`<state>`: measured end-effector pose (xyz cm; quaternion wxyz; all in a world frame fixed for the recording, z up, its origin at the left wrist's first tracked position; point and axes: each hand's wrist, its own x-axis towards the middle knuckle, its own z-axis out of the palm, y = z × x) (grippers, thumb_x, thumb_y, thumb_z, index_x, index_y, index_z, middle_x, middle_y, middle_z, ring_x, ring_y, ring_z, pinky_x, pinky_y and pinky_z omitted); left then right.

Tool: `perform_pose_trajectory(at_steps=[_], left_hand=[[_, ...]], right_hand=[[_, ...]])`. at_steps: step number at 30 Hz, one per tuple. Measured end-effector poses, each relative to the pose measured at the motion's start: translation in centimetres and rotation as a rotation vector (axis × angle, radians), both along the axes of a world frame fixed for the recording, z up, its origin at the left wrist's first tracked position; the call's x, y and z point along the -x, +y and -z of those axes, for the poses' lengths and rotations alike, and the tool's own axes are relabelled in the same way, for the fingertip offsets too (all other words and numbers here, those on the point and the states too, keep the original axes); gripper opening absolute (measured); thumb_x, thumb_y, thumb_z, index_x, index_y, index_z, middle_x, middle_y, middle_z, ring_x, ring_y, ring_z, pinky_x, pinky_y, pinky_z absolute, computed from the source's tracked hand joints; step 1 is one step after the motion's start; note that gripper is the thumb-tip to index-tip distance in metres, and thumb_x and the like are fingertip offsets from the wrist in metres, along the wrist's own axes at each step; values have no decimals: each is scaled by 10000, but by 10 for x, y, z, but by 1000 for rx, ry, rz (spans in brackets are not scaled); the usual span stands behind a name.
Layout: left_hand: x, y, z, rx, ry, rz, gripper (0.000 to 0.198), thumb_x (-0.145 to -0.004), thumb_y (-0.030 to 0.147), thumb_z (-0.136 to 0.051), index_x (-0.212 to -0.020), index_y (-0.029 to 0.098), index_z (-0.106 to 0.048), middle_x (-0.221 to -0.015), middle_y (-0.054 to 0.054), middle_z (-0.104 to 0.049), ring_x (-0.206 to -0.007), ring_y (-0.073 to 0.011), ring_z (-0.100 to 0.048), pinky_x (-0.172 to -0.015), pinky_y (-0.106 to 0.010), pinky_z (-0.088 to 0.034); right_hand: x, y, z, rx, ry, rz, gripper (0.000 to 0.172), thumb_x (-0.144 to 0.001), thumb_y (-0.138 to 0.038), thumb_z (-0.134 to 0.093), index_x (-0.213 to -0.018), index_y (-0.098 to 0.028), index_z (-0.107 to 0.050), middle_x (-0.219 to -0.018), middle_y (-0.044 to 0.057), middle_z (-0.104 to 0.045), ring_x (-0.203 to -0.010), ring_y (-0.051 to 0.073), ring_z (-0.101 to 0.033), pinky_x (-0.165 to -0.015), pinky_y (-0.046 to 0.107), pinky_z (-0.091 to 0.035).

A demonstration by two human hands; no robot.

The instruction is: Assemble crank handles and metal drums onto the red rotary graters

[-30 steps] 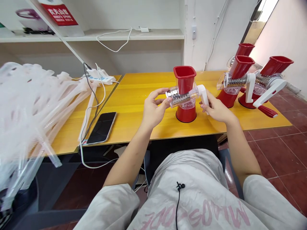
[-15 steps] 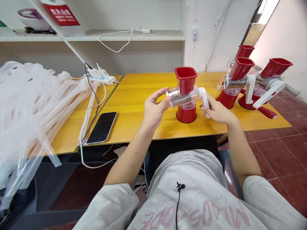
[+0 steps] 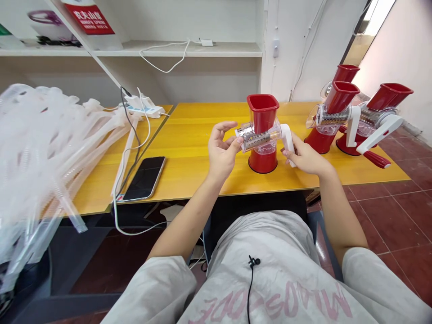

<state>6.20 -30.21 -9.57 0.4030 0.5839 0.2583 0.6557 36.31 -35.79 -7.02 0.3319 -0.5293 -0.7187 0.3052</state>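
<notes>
A red rotary grater (image 3: 262, 159) stands upright on the table, its square hopper on top. A metal grating drum (image 3: 256, 140) lies sideways in its clear housing, the open end facing left. My left hand (image 3: 222, 150) is at that end, fingers apart and slightly bent, the thumb tip touching or very near the drum's rim. On the other side, the white crank (image 3: 287, 137) comes out of the housing and points down. My right hand (image 3: 305, 155) grips the crank's lower end between thumb and fingers; part of it is hidden behind them.
More red graters (image 3: 340, 96) stand at the table's right end, one crank (image 3: 380, 133) jutting toward the front edge. Left lie a phone (image 3: 145, 178), cables, a power strip (image 3: 145, 108) and a heap of translucent plastic pieces (image 3: 57, 144). A white shelf (image 3: 232, 49) runs behind.
My left hand has shifted slightly to the right, its fingers bent more and drawn back a little from the drum. My right hand stays on the crank, and the grater stands where it was.
</notes>
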Motion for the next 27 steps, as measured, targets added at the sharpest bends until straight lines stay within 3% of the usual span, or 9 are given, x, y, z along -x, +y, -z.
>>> perform_pose_trajectory(at_steps=[3, 6, 10, 14, 18, 22, 27], left_hand=[[2, 6, 4, -67, 25, 36, 733, -863, 767, -991, -1372, 345, -674, -1510, -119, -708, -1165, -292, -878, -857, -353, -731], [4, 13, 9, -124, 51, 71, 810, -805, 789, -1020, -1394, 345, -684, -1510, -119, -725, -1304, -334, -851, -1009, -417, -748], [7, 19, 10, -178, 49, 122, 833, -784, 749, -1054, -1429, 358, -699, -1552, -118, -721, -1444, -362, -795, -1150, -488, -719], [8, 19, 5, -127, 84, 161, 1037, -698, 805, -1079, -1558, 378, -689, -1675, -164, -678, -1513, -432, -752, -1113, -518, -738], [5, 20, 2, -92, 92, 209, 1213, -666, 850, -1070, -1704, 419, -613, -1774, -186, -615, -1382, -435, -834, -1029, -509, -765], [-1, 19, 1, -105, 74, 227, 1150, -745, 854, -1025, -1734, 472, -580, -1816, -156, -588, -1391, -425, -837, -1026, -517, -768], [-11, 10, -5, -67, 61, 156, 1022, -851, 899, -920, -1720, 480, -581, -1772, -140, -620, -1390, -412, -836, -1067, -530, -758]], right_hand=[[-1, 1, 1, 0, 14, 5, 766, -1113, -442, -674, -1830, -334, -426, -1045, 62, -802, -797, 334, -807, -788, 591, -731], [-1, 0, 1, 0, 37, -4, 695, -1116, -445, -689, -1771, -349, -475, -1000, 47, -804, -764, 317, -796, -755, 559, -728], [5, 2, 4, 24, 86, 33, 611, -1097, -561, -751, -1624, -323, -555, -1021, 52, -797, -719, 283, -769, -660, 474, -681], [16, 14, 10, -3, 339, 89, 657, -971, -740, -873, -1396, -326, -590, -1098, 48, -780, -701, 205, -692, -579, 360, -592], [26, 20, 6, 47, 635, 123, 796, -782, -696, -1027, -1300, -326, -549, -1206, 33, -779, -681, 152, -652, -447, 254, -409], [35, 18, -3, -9, 786, 83, 826, -760, -639, -1020, -1395, -340, -585, -1404, 44, -747, -625, 97, -604, -466, 282, -478], [45, 19, 2, -66, 700, 133, 747, -830, -721, -979, -1338, -329, -597, -1273, 29, -758, -568, 91, -567, -441, 293, -468]])
